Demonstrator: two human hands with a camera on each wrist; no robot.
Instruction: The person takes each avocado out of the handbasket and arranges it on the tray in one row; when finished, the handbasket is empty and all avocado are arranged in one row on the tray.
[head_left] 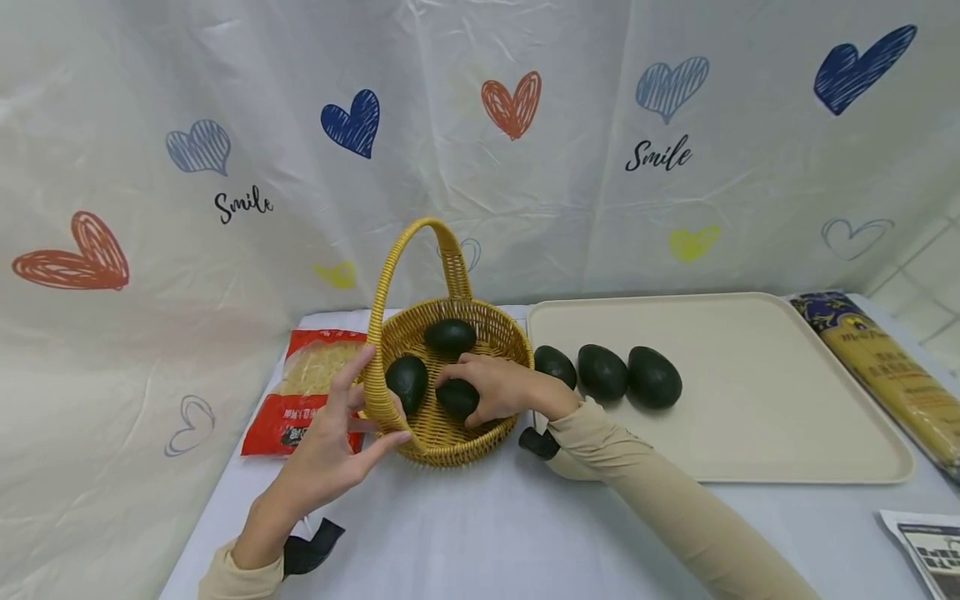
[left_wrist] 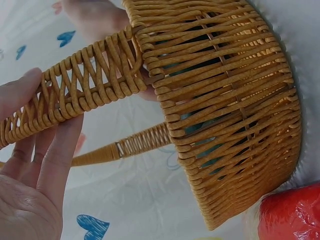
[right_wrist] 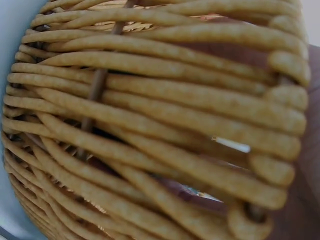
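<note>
A yellow wicker basket [head_left: 442, 455] stands on the white-covered table. My left hand [head_left: 322, 454] holds its tall handle [head_left: 384, 287] low on the near left side; in the left wrist view the thumb and fingers lie on either side of the woven handle [left_wrist: 85, 82]. Inside the basket, my right hand [head_left: 498, 387] grips a dark green avocado [head_left: 457, 399]. Two more avocados lie in there, one at the back [head_left: 450, 336] and another at the left [head_left: 407, 383]. Woven basket wall [right_wrist: 150, 110] fills most of the right wrist view, hiding the fingers.
Right of the basket, a cream tray [head_left: 772, 392] bears three avocados [head_left: 602, 372] at its left end. A red-and-clear food bag [head_left: 300, 392] lies left of the basket. Beyond the tray are a gold packet [head_left: 885, 358] and a printed sheet [head_left: 930, 550]. A heart-patterned curtain [head_left: 570, 208] hangs behind.
</note>
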